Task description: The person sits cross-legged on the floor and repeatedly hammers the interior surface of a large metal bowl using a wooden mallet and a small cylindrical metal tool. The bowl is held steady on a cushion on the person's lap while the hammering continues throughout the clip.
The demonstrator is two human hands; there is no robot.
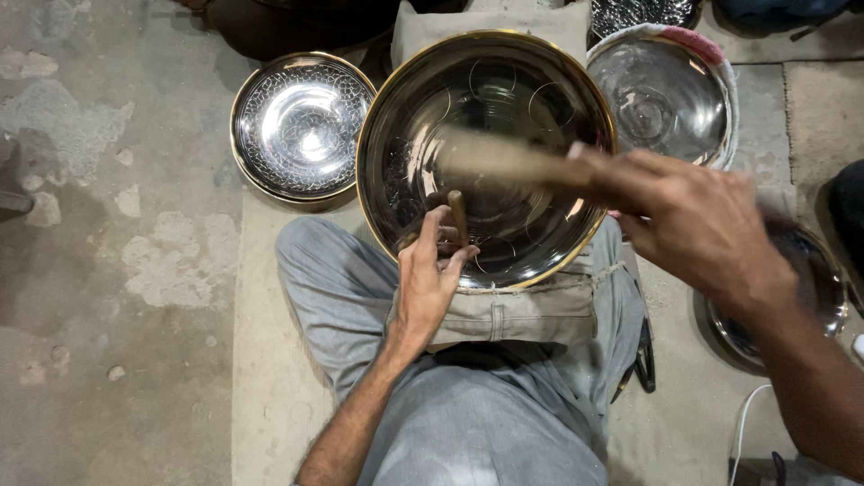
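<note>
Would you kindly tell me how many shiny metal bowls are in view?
4, perhaps more hidden: large gold-rimmed bowl on the lap, patterned bowl at left, plain bowl upper right, one bowl behind the right arm.

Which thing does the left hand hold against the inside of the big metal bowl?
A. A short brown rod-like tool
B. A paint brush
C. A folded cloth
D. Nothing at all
A: the left hand pinches a short brown rod-like tool with its tip set on the inner surface of the big metal bowl, while the right hand holds a blurred wooden handle above it.
</note>
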